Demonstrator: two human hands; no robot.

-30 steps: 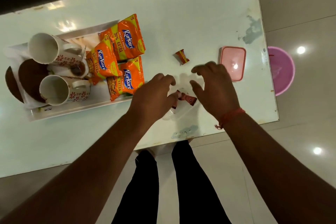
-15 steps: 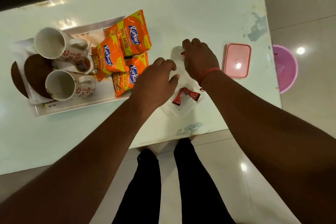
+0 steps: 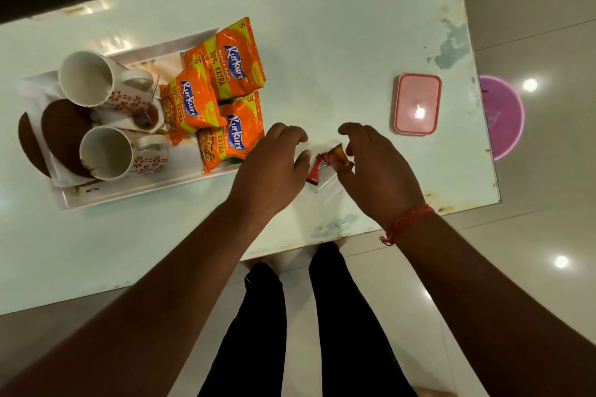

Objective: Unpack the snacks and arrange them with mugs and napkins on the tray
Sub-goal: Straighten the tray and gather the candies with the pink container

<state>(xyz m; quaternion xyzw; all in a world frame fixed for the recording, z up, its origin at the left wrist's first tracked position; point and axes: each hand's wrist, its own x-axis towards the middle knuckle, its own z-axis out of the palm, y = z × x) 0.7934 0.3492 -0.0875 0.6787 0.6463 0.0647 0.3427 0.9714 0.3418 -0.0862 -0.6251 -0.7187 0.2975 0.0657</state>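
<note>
Left hand (image 3: 271, 167) loosely curled, holding nothing; right hand (image 3: 375, 167) pinches a candy (image 3: 338, 157) near the table edge (image 3: 322, 243).

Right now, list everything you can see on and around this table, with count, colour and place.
table: one, white, stained, under everything
tray: one, white, left part of table
mugs: two, white with red flowers, on their sides on tray's left
napkins: white, under the mugs; count unclear
round brown pieces: two, left of the mugs
snack packets: three, orange, overlapping on tray's right end
clear container: one, on table between the hands
small wrapped sweets: at least two, red, at the container
lid: one, pink, right part of table
bucket: one, pink, on floor beyond table's right edge
left hand: curled over the container's left side
right hand: red wrist thread, pinches a sweet
</note>
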